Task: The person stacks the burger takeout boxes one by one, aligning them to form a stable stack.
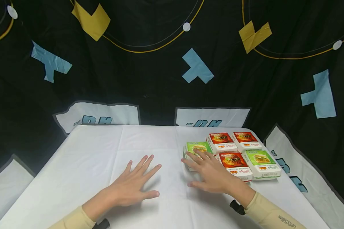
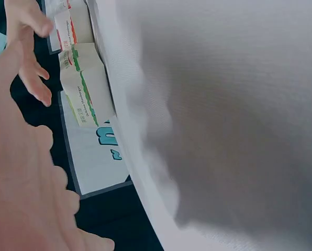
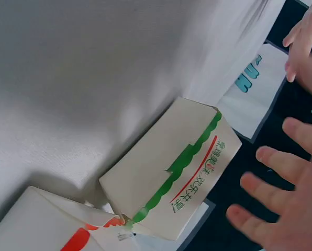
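Left hand (image 1: 131,187), right hand (image 1: 210,173) spread wide, empty above counter (image 1: 80,171)
The right seemingly reaches for the green box (image 1: 197,146) farthest from the right edge; gripping needs curled fingers.

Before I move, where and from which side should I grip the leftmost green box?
Probably take that green box by its near and far walls, from above: it lies flat, tablecloth borders those walls, and the front red box crowds its right.
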### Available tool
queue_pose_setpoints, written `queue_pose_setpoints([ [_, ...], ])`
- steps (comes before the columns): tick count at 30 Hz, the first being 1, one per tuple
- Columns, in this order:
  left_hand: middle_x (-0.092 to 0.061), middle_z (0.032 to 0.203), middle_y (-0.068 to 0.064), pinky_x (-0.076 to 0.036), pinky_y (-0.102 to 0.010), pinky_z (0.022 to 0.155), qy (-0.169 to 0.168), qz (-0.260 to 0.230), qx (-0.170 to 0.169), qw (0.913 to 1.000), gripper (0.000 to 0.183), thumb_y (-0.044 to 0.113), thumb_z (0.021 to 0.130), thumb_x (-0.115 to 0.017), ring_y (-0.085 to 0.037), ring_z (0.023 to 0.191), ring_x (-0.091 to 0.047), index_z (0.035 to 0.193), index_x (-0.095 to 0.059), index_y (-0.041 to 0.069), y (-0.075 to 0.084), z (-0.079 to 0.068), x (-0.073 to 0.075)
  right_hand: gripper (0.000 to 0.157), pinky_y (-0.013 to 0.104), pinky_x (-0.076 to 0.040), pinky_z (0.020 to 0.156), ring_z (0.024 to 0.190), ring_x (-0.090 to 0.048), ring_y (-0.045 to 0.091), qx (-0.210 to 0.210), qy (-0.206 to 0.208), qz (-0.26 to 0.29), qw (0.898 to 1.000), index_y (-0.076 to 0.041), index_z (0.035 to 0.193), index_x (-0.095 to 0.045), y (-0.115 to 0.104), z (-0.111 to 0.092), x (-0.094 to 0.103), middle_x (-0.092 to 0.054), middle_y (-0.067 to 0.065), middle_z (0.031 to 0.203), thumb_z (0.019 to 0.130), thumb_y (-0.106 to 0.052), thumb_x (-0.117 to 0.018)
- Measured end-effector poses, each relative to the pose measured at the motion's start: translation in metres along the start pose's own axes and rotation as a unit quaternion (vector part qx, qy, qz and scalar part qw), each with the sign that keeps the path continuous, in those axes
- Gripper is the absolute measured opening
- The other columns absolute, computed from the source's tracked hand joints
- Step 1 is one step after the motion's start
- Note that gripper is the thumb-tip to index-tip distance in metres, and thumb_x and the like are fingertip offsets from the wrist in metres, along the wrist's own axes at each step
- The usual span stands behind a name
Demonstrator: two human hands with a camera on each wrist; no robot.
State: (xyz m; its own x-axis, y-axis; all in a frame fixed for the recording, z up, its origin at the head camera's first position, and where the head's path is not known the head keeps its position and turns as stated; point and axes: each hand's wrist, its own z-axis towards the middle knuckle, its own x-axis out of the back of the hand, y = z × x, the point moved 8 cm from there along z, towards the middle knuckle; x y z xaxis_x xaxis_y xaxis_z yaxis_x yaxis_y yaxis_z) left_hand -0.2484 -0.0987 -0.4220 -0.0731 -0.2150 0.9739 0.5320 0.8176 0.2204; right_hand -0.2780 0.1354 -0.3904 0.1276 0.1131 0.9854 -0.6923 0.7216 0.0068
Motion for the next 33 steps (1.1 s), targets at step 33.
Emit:
queue_pose_setpoints([
  [33, -0.051, 0.148, -0.005, -0.043, -0.054, 0.104, 0.030, -0.030, 0.022, 0.9989, 0.080, 0.080, 0.090, -0.042, -0.028, 0.135, -0.050, 0.146, -0.053, 0.024, -0.009, 0.002, -0.002, 0.056, 0.058, -0.042, 0.108, 0.137, -0.047, 0.030, -0.084, 0.092, -0.002, 0.992, -0.021, 0.139, -0.060, 0.068, -0.035, 0.016, -0.051, 0.007, 0.150, 0.090, -0.044, -0.073],
])
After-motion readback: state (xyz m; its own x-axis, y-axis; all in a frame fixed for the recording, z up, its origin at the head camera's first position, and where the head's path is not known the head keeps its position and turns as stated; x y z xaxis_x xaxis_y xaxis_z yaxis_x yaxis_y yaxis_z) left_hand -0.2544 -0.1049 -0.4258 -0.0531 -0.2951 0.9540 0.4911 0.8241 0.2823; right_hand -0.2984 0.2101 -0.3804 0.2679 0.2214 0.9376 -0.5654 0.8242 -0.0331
